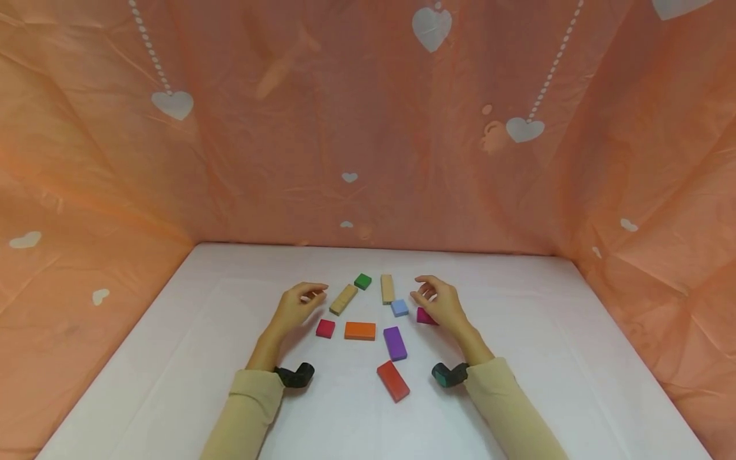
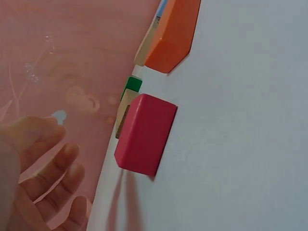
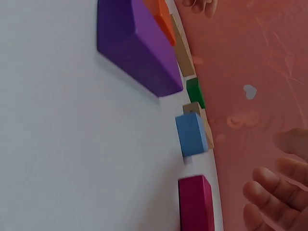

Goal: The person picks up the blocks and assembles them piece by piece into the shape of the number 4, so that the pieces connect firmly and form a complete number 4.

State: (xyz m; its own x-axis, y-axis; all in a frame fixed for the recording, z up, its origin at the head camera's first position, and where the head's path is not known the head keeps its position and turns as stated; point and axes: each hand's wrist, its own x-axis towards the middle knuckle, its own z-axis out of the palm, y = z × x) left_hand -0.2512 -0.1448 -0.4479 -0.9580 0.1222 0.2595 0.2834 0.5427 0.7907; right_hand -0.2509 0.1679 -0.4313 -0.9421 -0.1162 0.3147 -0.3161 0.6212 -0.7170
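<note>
My left hand (image 1: 297,308) hovers above the table with loosely bent fingers and holds nothing. Nearest to it are a natural wood block (image 1: 343,299) and a crimson block (image 2: 147,134). On the other side, my right hand (image 1: 441,303) hangs over a magenta block (image 1: 425,316), partly covering it in the head view; nothing is between its fingers. Between the hands lie a green block (image 1: 363,282), another natural wood block (image 1: 387,289), a light blue block (image 3: 191,134), an orange block (image 1: 360,331) and a purple block (image 1: 395,344). A red block (image 1: 393,381) lies closest to me.
The blocks lie flat on a white-covered table (image 1: 190,358). Orange sheeting (image 1: 368,128) with white hearts rises behind the table and along both sides. A dark wrist camera (image 1: 296,375) sits on the left wrist, another camera (image 1: 450,375) on the right.
</note>
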